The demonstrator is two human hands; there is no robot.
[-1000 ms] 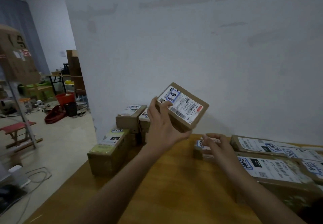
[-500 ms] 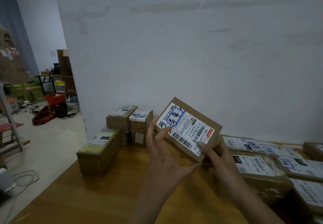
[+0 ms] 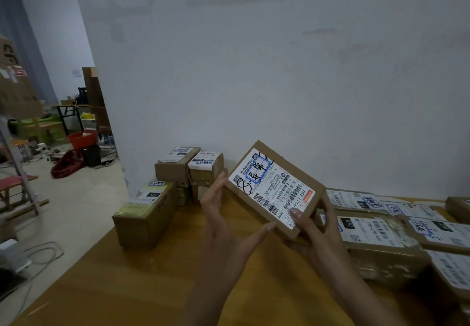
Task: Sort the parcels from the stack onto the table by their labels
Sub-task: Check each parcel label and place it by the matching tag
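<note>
Above the wooden bench (image 3: 122, 282), the left hand (image 3: 223, 226) lay flat-fingered against the left corner of the parcel (image 3: 274, 188), its thumb reaching along the lower edge. The right hand (image 3: 312, 229) gripped the lower right corner, thumb on the white label (image 3: 269, 185). The parcel was tilted in the air between them; beyond lay a long box (image 3: 145, 208), two small boxes (image 3: 193, 165) by the wall, and labelled parcels (image 3: 376, 234) to the right.
</note>
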